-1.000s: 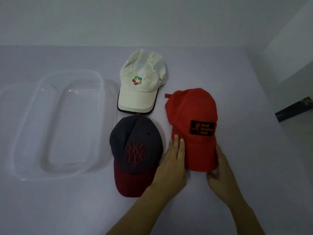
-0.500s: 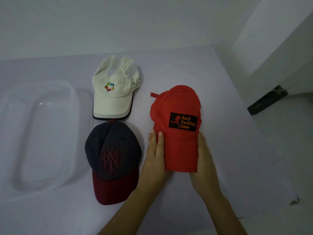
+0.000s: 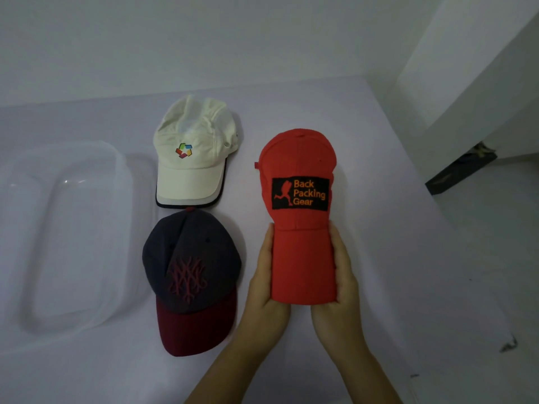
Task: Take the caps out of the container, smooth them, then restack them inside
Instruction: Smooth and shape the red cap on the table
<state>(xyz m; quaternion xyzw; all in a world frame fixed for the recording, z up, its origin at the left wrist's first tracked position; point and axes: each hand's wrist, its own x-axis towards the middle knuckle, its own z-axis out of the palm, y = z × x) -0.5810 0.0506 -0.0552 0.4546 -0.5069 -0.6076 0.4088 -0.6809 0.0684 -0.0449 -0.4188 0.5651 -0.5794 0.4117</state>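
Observation:
A red cap point(image 3: 300, 225) with a black "Back Packing Gear" patch is held up off the table by its brim. My left hand point(image 3: 264, 282) clasps the brim's left side and my right hand point(image 3: 339, 290) clasps its right side, bending the brim narrow. To the left, a dark grey cap point(image 3: 189, 275) with a maroon brim lies flat on the table. Behind it lies a white cap point(image 3: 194, 158) with a coloured logo. The clear plastic container point(image 3: 122, 167) stands at the far left with nothing visible inside.
The white table point(image 3: 393, 258) ends at its right edge, where the floor drops away. A dark object point(image 3: 460, 170) lies on the floor beside a white wall corner. A white wall runs along the table's back.
Both hands have closed on the red cap's brim from either side, squeezed it narrower and lifted the cap off the table. The view has shifted right.

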